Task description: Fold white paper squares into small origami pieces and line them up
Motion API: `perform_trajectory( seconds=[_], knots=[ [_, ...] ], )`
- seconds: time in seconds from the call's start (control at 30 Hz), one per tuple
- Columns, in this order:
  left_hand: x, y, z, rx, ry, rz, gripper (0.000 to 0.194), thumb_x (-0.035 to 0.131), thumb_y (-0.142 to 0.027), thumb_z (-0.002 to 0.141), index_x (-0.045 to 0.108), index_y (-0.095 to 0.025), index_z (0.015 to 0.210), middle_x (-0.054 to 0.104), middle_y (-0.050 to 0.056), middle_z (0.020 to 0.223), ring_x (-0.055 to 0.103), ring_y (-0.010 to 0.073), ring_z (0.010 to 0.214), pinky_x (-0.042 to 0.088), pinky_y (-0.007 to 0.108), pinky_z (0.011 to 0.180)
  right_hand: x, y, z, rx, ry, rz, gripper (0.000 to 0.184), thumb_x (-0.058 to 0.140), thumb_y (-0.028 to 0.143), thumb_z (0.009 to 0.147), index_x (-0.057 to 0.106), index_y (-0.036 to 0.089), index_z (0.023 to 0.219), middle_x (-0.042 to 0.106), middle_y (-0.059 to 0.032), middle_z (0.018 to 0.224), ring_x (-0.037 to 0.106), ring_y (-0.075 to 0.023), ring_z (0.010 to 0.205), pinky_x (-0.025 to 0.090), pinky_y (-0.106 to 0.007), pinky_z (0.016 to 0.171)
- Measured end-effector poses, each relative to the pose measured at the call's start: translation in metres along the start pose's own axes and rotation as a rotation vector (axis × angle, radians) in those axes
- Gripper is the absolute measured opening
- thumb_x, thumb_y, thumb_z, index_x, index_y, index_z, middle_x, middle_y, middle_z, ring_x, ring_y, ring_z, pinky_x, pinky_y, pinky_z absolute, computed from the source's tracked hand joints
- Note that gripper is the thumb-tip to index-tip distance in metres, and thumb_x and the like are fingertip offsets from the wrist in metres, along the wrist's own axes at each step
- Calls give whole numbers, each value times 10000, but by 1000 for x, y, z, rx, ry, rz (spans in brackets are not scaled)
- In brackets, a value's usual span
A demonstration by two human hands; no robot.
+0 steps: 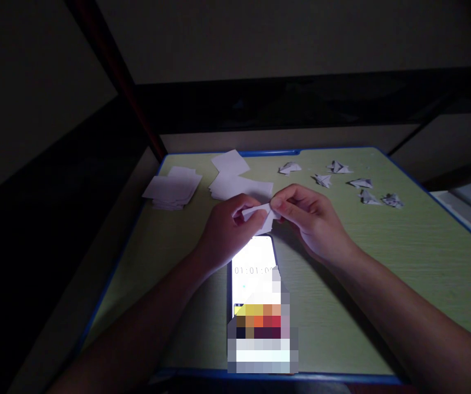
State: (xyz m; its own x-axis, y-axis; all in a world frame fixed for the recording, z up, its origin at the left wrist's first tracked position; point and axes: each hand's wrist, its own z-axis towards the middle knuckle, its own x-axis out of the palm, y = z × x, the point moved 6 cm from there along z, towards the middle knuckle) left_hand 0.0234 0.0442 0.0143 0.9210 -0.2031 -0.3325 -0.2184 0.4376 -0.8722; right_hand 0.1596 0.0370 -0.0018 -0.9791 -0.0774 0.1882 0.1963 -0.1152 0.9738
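Note:
A small piece of folded white paper is held between my two hands above the middle of the table. My left hand grips its left side, thumb on top and fingers curled behind. My right hand pinches the upper right corner between thumb and fingertips. Just below the paper lies a phone with a lit screen showing timer digits; its lower part is blurred out. Behind my left hand rests a loose pile of white paper sheets.
Another stack of white sheets sits at the table's far left. Several folded paper figures are scattered at the back right. The light green table has a blue edge, with a wall behind it. The surroundings are dark.

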Motion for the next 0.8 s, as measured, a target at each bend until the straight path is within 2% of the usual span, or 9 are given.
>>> perform_trajectory(
  seconds=[0.3, 0.53, 0.67, 0.8],
  knots=[
    [-4, 3, 2, -5, -44, 21, 55, 601, -174, 757, 601, -144, 711, 577, -27, 586, 497, 72, 512, 380, 177, 460, 2, -1, 0, 31, 1, 68, 49, 696, 244, 749, 674, 202, 737, 588, 9, 691, 471, -116, 617, 352, -265, 581],
    [-2, -1, 0, 33, -33, 23, 65, 600, -174, 756, 588, -143, 700, 564, -41, 558, 469, 55, 480, 359, 156, 438, 1, -4, 2, 39, -19, 60, 67, 702, 221, 734, 675, 193, 679, 561, 28, 595, 439, -96, 556, 312, -250, 538],
    [1, -1, 0, 27, -22, 30, 43, 623, -178, 740, 601, -141, 744, 623, -23, 617, 529, 69, 529, 393, 157, 463, 1, -2, 1, 37, -30, 73, 47, 703, 199, 717, 687, 191, 675, 609, 19, 624, 479, -97, 574, 337, -248, 555],
    [3, 2, 0, 14, 10, 112, 57, 635, -177, 748, 619, -132, 716, 600, -31, 565, 493, 60, 480, 361, 158, 439, 0, -1, 1, 36, -33, 55, 42, 704, 194, 708, 692, 189, 667, 621, 20, 626, 490, -97, 581, 347, -249, 565]
  ],
)
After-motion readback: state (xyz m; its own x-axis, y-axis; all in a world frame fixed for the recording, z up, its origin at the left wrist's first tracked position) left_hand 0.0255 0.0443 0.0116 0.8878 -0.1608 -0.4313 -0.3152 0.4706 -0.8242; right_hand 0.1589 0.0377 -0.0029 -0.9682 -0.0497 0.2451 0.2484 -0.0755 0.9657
